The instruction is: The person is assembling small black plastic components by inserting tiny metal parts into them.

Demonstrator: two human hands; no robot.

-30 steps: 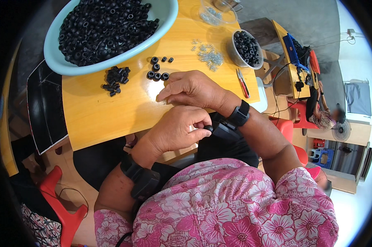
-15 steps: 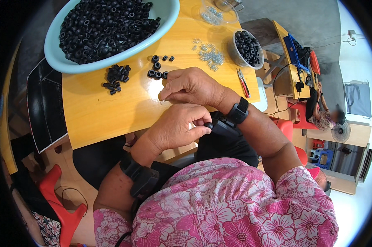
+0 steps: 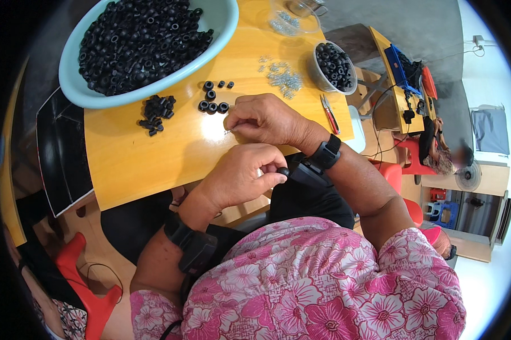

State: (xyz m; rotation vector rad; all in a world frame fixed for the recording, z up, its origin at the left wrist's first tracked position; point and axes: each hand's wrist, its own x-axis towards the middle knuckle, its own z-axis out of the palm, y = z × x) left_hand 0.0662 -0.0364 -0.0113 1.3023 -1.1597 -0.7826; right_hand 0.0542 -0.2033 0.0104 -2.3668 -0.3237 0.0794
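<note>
While the left hand (image 3: 238,174) pinches a small, round, black rubbery piece (image 3: 283,171), apparently for control, the right hand (image 3: 266,118) bunches its fingertips at the yellow wooden tabletop (image 3: 148,161), contents unclear.

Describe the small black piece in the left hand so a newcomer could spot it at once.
Start at the yellow table and follow its near edge to the left hand. The small black piece pokes out of that hand's grip, on the side toward the picture's right. Unlike the black parts loose on the table or heaped in the teal tub, it is visibly held.
</note>
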